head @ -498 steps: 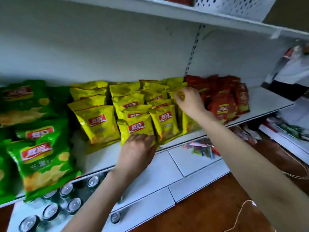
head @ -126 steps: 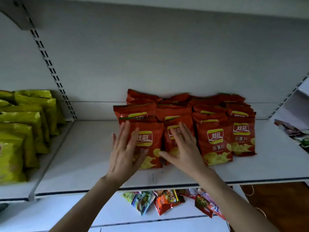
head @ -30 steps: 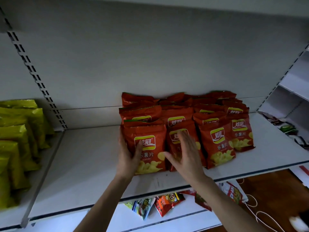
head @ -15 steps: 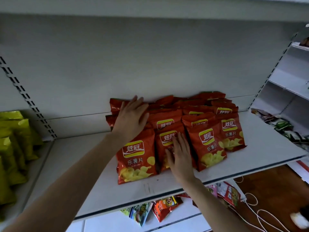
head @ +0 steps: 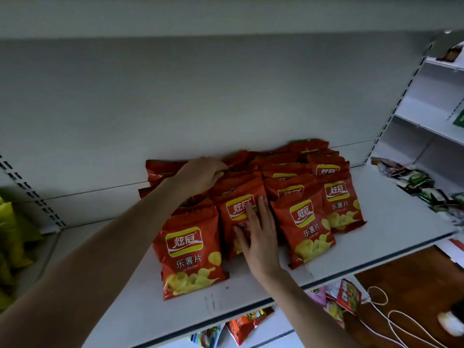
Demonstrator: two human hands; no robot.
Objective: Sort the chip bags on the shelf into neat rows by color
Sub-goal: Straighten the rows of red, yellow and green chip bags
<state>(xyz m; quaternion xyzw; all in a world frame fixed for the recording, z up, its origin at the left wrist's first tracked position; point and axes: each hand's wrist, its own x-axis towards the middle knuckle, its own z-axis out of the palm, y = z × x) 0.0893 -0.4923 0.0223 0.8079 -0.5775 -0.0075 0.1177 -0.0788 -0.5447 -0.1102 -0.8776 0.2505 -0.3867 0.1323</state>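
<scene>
Red block: the red chip bags (head: 303, 229) stand together on the shelf (head: 391, 229), several deep against the back panel, in about four columns.
Left hand: the left hand (head: 200, 173) reaches into the back of the block, its fingers curled over the top edge of a rear red bag (head: 160, 169); it looks to be gripping it.
Right hand: the right hand (head: 258, 234) lies flat on the middle front bag (head: 238, 209), fingers straight and slightly spread, pressing its face.
Odd one out: the front-left bag (head: 190, 254) stands further forward than its neighbours, so the front line is stepped.
Yellow group: the yellow chip bags (head: 10, 234) sit apart in the next bay to the left, only partly in view.
Done, as I judge it: colours look separated; no other colour shows among the reds.
Left to do: level the red rows, mainly the left column and the leaning rear bags.
Not judged: any other colour groups are out of view.
Nearby: mixed snack packets (head: 414, 182) lie on the neighbouring shelf to the right.
</scene>
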